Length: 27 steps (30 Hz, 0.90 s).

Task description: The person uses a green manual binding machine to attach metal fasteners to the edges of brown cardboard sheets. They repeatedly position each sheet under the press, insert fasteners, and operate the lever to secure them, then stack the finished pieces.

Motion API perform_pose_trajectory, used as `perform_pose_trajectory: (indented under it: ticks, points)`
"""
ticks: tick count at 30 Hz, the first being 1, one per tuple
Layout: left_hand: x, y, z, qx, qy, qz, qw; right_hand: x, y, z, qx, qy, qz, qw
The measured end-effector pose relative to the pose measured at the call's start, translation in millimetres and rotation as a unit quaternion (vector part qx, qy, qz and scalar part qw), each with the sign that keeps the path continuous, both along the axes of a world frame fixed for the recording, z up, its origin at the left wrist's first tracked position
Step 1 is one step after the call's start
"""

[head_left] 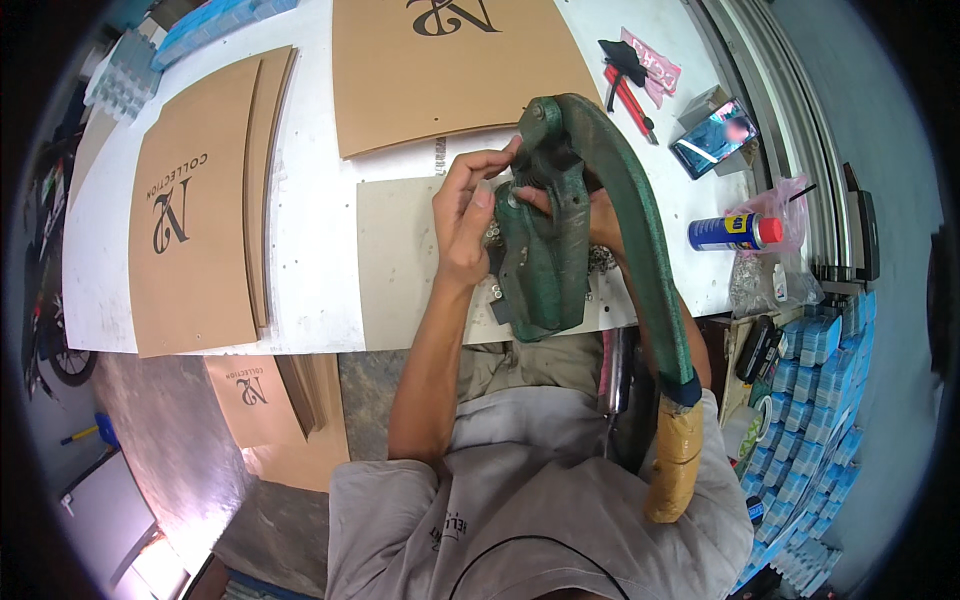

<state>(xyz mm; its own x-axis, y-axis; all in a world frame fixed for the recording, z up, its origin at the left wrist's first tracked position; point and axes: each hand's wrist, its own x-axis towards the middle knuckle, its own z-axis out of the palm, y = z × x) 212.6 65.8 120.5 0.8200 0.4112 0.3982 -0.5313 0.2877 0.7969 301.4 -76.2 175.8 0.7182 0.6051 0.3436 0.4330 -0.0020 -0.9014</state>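
Note:
A green hand press (545, 250) with a long curved lever (640, 230) stands at the table's front edge. The lever's tan-wrapped grip (675, 460) reaches down in front of my right side. My left hand (465, 215) is beside the press on its left, fingers bent and thumb apart, fingertips close to the press head; nothing shows in it. From the right, my right hand (604, 222) reaches in behind the press body, mostly hidden. One of its fingers pokes out at the press's middle, beside a small shiny spot. Small metal fasteners (494, 235) lie around the press base.
A grey board (395, 250) lies under the press. Brown printed cardboard sheets (460, 85) lie behind it, and more are stacked (195, 210) at left. At right are a red cutter (630, 105), a phone (712, 138) on a box, and a blue spray can (728, 232).

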Motion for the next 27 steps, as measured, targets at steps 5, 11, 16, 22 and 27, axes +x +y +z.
perform_pose_trajectory:
  ticks: [5,11,16,22,27]
  points:
    - [0.0,0.3,-1.3,-0.005,-0.005,0.004,1.000,3.9,-1.8,2.6,-0.025,-0.019,0.013,0.999]
    - [-1.0,-1.2,-3.4,-0.017,-0.003,0.000,1.000,-3.7,0.2,9.5,0.025,0.050,0.022,0.998]
    - [4.8,-0.7,-3.3,0.006,-0.013,0.018,1.000,5.5,-0.9,-6.6,-0.002,-0.011,-0.004,1.000]
    - [1.9,-0.2,-6.7,0.031,0.045,0.044,0.998,19.0,-11.2,-12.7,-0.005,-0.041,0.012,0.999]
    - [5.5,-0.5,-9.5,0.051,0.033,0.060,0.996,13.9,-9.1,-15.9,0.001,0.026,0.006,1.000]
